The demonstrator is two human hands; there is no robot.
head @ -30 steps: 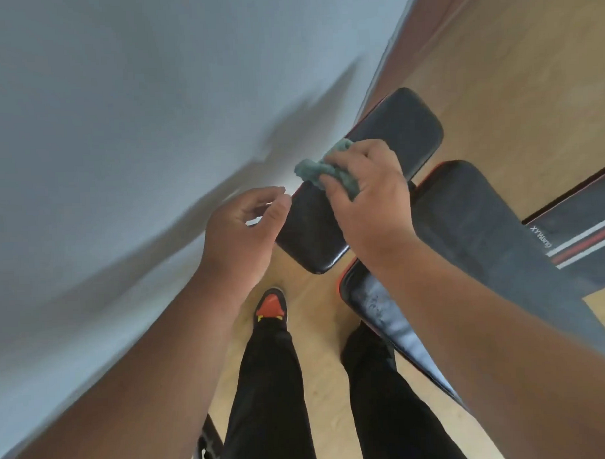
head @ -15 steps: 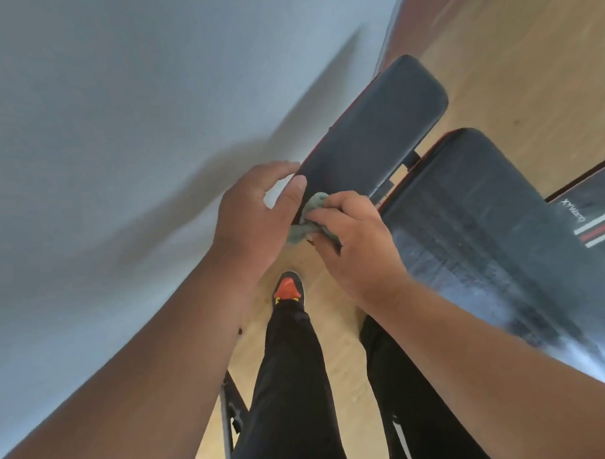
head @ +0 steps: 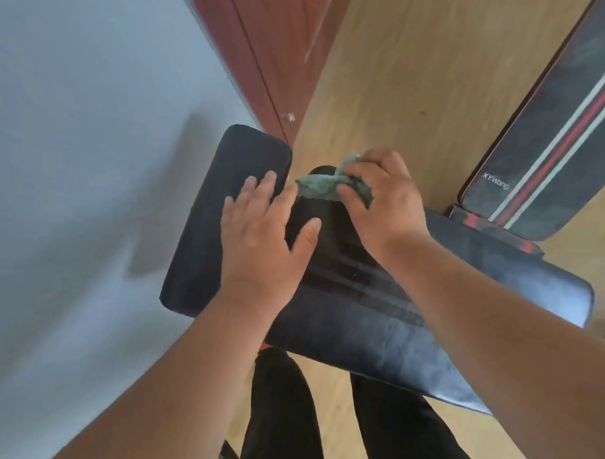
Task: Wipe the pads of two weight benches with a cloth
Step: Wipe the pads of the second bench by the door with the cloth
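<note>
I see green cloth (head: 322, 187) bunched under right hand (head: 384, 200) fingers (head: 353, 193), gripped, at far end of long pad (head: 365, 313). Left hand (head: 263, 237) fingers spread flat, just left of cloth, spanning both pads.

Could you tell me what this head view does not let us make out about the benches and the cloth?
- Cloth: mostly bunched under the right hand.
- Long pad: middle covered by both forearms.
- Striped pad: cut off by the right edge.
- Bench frames: hidden beneath the pads.
</note>
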